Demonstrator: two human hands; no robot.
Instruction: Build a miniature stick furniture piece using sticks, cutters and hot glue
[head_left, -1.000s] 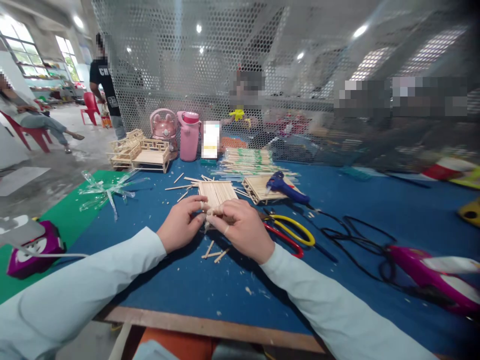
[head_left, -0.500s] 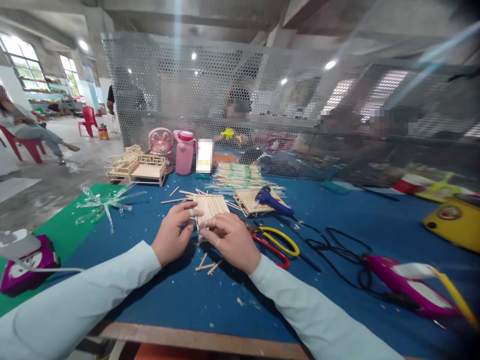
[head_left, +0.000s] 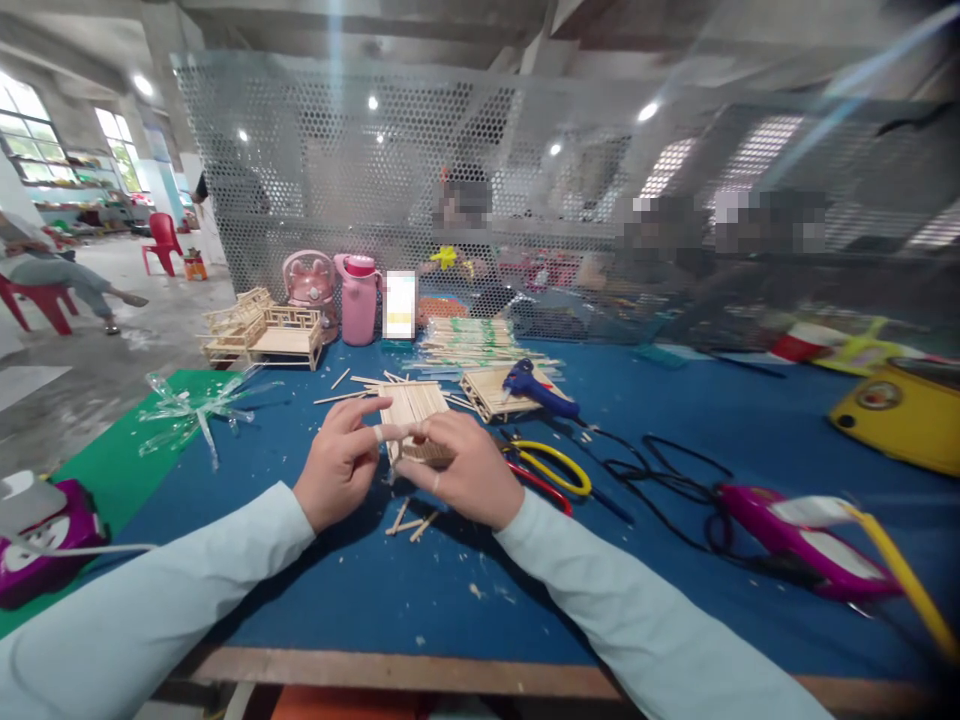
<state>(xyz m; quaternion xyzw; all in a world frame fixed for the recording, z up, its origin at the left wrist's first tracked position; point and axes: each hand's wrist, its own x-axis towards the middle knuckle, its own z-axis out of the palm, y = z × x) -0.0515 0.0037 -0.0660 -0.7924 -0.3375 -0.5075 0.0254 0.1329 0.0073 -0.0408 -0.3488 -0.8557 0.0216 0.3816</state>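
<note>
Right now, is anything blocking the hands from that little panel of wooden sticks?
Nothing visible is: the right hand is at the near edge of the wooden-stick panel, and the left hand at its left side. The red-and-yellow-handled tool lies off to the right, loose sticks nearer the person.

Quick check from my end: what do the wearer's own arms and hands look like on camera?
Both arms wear long, pale blue, lightly creased sleeves, the left sleeve and right sleeve reaching the wrists. The left hand and right hand are ungloved. A pale band circles one left finger, another the right thumb; their material is unclear.
</note>
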